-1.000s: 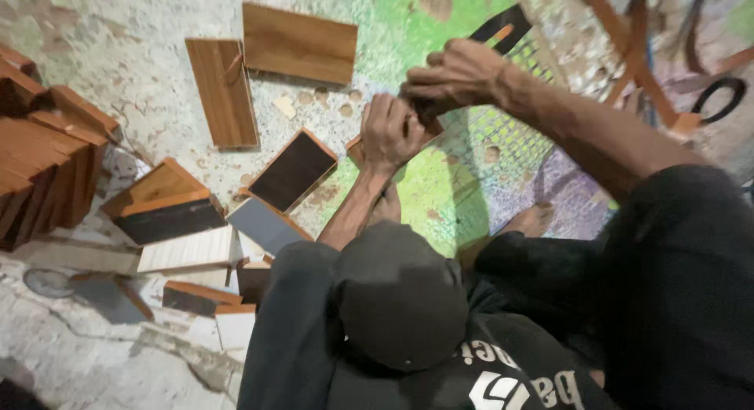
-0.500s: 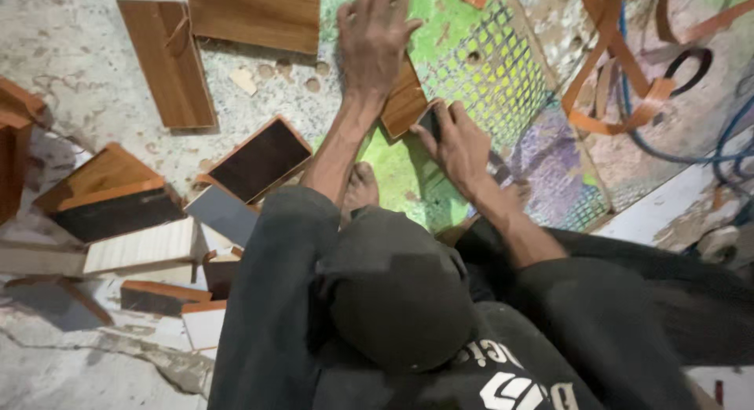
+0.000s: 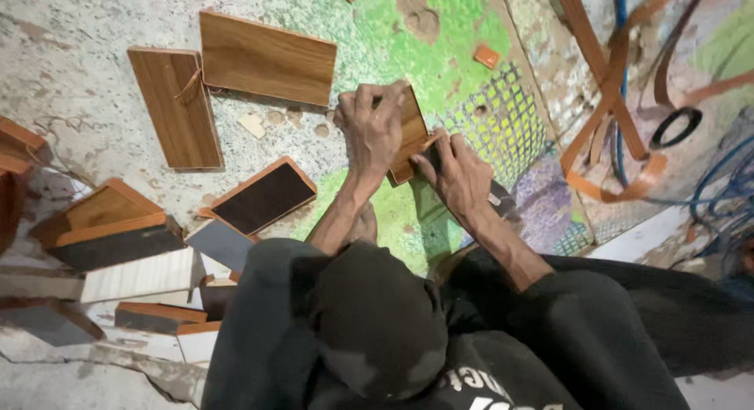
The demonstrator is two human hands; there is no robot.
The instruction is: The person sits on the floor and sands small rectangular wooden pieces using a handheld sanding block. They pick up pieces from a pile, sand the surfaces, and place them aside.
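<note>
- Wood-grain laminate, brown with an orange edge: the small board piece (image 3: 410, 135) lies flat on the green-painted floor (image 3: 369, 41), right in front of the person, pinned under both hands.
- Left hand (image 3: 375, 131) presses down on its far, upper-left part, fingers curled over the top edge, clamped on the board.
- Right hand (image 3: 459, 170) sits at the lower right corner, fingers closed around something small and dark against the edge; I cannot tell what it is.
- Its long axis runs slanted, from the near-left corner up toward the far right; the orange-banded edge faces the right hand.
- Likely trouble: the piece could skid on the gritty floor if the left hand's pressure eases, since only part of it is covered.
- Fingers of both hands lie very close to the worked edge, so a slip there could nick them.
- Two larger wood-grain panels (image 3: 267, 56) lie well apart on the far left, a dark-faced panel (image 3: 263, 196) nearer left, and loose orange edge-banding strips (image 3: 605, 88) curl off to the right.
</note>
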